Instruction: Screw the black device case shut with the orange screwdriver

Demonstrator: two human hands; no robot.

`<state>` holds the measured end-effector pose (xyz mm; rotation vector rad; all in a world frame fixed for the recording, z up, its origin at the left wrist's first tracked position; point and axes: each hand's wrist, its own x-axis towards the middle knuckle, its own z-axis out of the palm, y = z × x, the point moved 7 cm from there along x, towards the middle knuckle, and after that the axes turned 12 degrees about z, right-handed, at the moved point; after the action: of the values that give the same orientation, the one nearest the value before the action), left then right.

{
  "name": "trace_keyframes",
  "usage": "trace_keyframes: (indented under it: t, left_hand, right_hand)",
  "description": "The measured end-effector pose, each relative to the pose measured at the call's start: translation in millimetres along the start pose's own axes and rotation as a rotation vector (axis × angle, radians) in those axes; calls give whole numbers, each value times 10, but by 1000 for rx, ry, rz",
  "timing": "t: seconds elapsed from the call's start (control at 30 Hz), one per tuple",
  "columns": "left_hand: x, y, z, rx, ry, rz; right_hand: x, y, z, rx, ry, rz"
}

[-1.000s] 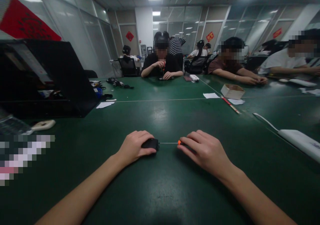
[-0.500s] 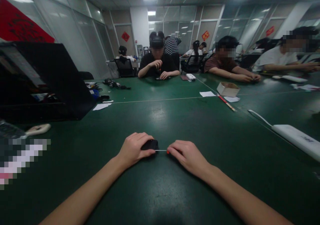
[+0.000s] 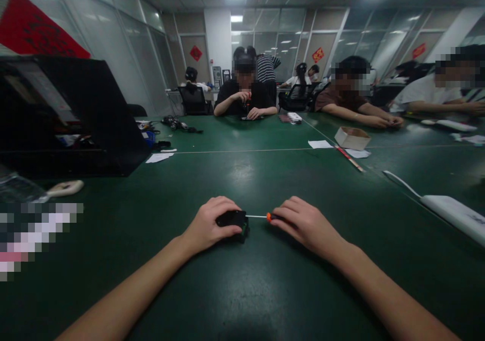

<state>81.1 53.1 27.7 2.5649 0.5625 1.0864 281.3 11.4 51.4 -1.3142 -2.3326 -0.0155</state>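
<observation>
My left hand (image 3: pixel 212 222) is wrapped round a small black device (image 3: pixel 232 221) at the middle of the green table (image 3: pixel 242 280). A bit of green shows at the device's right end. In my right hand (image 3: pixel 303 222) is a screwdriver (image 3: pixel 269 216) with a dark handle and an orange collar. Its thin metal shaft lies level and points left, its end at the device's upper right edge. Whether the tip is inside the device cannot be made out.
A large black case (image 3: pixel 113 124) stands at the left, near a white object (image 3: pixel 66 188). At the right lie a white power strip (image 3: pixel 450 214) and an open box (image 3: pixel 352 138). A person (image 3: pixel 245 91) sits opposite; others sit at the right.
My right hand has moved right and slightly up, showing more of the screwdriver's collar and handle. The device is tilted differently, with green now visible at its end. The view has shifted slightly.
</observation>
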Motion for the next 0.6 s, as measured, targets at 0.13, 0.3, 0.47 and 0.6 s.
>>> trace_keyframes:
  t: [0.13, 0.3, 0.47, 0.6]
  left_hand:
    - [0, 7, 17, 36, -11, -6]
    - [0, 38, 32, 25, 24, 8]
    - [10, 35, 53, 0, 24, 14]
    - [-17, -107, 0, -59, -89, 17]
  right_hand:
    - [-1, 40, -66, -48, 58, 14]
    - [-4, -85, 16, -117, 47, -53]
    - [31, -113, 106, -93, 71, -36]
    - [62, -181, 190, -81, 109, -23]
